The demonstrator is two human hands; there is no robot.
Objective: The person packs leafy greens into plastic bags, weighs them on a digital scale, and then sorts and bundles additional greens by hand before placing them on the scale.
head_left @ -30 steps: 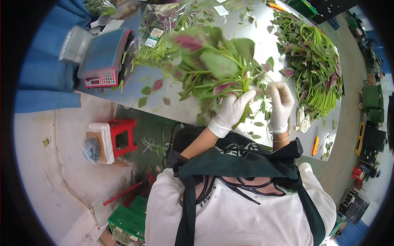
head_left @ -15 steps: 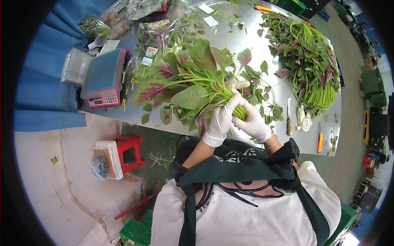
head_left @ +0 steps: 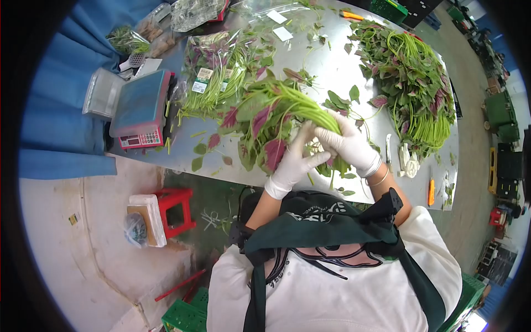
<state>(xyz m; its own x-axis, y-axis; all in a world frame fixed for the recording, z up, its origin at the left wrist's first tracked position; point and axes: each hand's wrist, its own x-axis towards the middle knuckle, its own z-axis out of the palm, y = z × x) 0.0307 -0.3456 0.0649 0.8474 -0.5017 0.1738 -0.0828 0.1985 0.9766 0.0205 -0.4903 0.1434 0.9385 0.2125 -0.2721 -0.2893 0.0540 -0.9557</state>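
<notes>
My gloved right hand [head_left: 357, 148] is wrapped round the stems of a bunch of amaranth greens [head_left: 282, 105], green leaves with purple centres. The bunch is held above the near edge of the metal table, stems arching over and leaves hanging to the left. From below, my gloved left hand [head_left: 296, 163] is closed against the bunch, its thumb near the right hand; some of its fingers are hidden. A clear bag of labelled amaranth [head_left: 213, 77] lies behind on the left. Loose leaves [head_left: 213, 142] are scattered under and around the bunch.
At the right lies a big pile of amaranth [head_left: 406, 77]. A knife [head_left: 389, 152], a crumpled white glove [head_left: 408, 161] and an orange cutter [head_left: 431, 192] lie nearby. On the left stands a red scale [head_left: 140, 138]. A red stool [head_left: 176, 212] is below the table [head_left: 243, 176].
The bunch has been turned: its stems now arch upward, and its leaves hang lower toward the left. My right hand has moved up over the stems; my left hand has shifted lower.
</notes>
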